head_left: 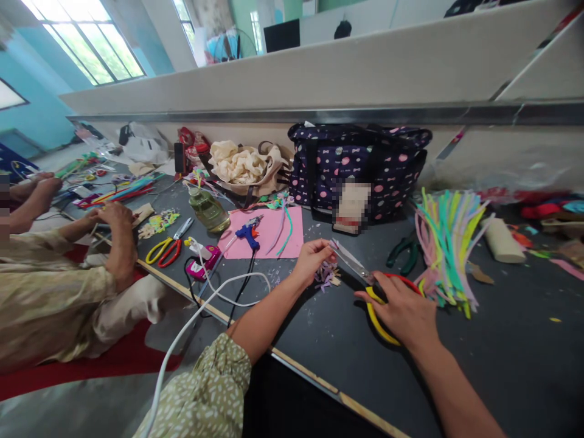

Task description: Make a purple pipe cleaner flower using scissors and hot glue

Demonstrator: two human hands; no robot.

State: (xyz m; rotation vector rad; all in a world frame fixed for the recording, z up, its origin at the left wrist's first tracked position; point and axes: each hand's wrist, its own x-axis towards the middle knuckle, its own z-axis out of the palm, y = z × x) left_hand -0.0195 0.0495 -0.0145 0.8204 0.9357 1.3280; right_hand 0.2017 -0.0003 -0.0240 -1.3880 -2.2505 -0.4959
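My right hand [404, 310] grips a pair of scissors [352, 260] with red and yellow handles, its blades pointing up and left. At the blade tips, my left hand [314, 260] pinches a small lilac strip [335, 243], mostly hidden by the fingers. Just below those fingers lies a little heap of cut lilac and pale pieces [326, 277] on the dark table [319, 331]. Right of the scissors stands a bundle of pastel fuzzy strips [449, 243], with dark green pliers [406, 252] beside it.
A pink sheet [283, 234] holds a blue glue gun [247, 235]. Left of it are a bottle of yellowish liquid [208, 210], a magenta box [204, 263] and another pair of scissors [170, 244]. A patterned bag [360, 164] stands behind. Co-workers' hands [117, 222] are at left.
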